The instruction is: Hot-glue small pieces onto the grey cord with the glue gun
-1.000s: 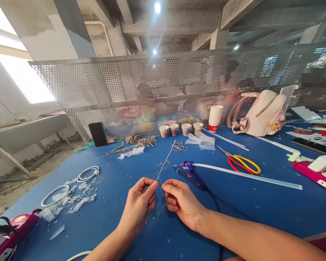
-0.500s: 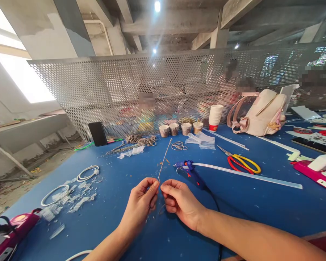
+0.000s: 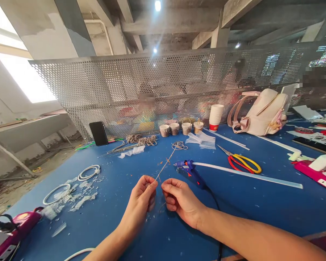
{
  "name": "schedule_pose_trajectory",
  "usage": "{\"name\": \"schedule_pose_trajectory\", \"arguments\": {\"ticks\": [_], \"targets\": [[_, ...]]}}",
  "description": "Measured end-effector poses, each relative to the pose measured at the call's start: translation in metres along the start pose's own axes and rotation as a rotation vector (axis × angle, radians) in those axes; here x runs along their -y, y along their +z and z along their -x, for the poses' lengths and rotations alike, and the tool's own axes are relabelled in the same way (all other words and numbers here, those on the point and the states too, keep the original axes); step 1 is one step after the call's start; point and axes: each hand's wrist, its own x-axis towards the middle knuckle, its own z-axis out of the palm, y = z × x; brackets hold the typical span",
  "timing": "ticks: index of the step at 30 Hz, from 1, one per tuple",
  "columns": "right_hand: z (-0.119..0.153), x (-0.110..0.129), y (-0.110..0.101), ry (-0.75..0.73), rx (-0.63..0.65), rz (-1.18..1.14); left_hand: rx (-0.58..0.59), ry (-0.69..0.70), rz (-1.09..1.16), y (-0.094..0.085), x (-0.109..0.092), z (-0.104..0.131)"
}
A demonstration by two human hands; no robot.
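Observation:
My left hand (image 3: 143,195) is closed in a pinch on the lower end of a thin cord-wrapped rod (image 3: 165,164), which slants up and away to the right. Close beside it, my right hand (image 3: 180,199) is also pinched, with a short bit of thin cord (image 3: 160,178) running between the two sets of fingertips. A loose strand hangs faintly below the right fingers. Just beyond the right hand lies a blue hot glue gun (image 3: 188,168) with a long clear glue stick (image 3: 250,174) in its back. The rod's far tip overlaps a small coil of cord (image 3: 179,145) in view.
Scissors (image 3: 241,163) with red and yellow handles lie right. Paper cups (image 3: 186,128), a cup stack (image 3: 216,117) and a backpack (image 3: 263,112) line the mesh partition (image 3: 119,83). Plastic scraps (image 3: 83,201), white cable rings (image 3: 57,194) and a power strip (image 3: 21,224) are left.
The rod has tilted further right, its tip now over the cord coil. My left hand has shifted slightly left and turned; my right hand stays nearly in place.

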Motion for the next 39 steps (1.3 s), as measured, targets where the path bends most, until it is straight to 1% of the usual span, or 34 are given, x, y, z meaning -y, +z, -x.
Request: {"name": "schedule_pose_trajectory", "arguments": {"ticks": [4, 13, 23, 27, 31, 39], "targets": [[0.0001, -0.0004, -0.0003, -0.002, 0.003, -0.002, 0.012, -0.005, 0.032, 0.0013, 0.0013, 0.0001], [-0.0002, -0.0002, -0.0001, -0.015, 0.011, -0.011, 0.055, -0.028, -0.022, -0.0016, 0.0029, -0.0025], [0.0000, -0.0025, -0.0002, -0.007, 0.015, -0.018, 0.055, 0.021, -0.053, -0.0011, 0.0031, -0.0004], [-0.0005, -0.0025, -0.0008, -0.014, 0.001, -0.018, 0.083, -0.017, -0.021, -0.0015, 0.0013, 0.0010], [-0.0018, -0.0020, -0.0014, -0.009, -0.014, -0.032, 0.053, -0.018, 0.010, -0.0009, 0.0005, 0.0015], [-0.0001, -0.0002, 0.0002, 0.001, -0.001, -0.031, 0.011, 0.013, 0.058, 0.0017, 0.0021, -0.0002]]}}
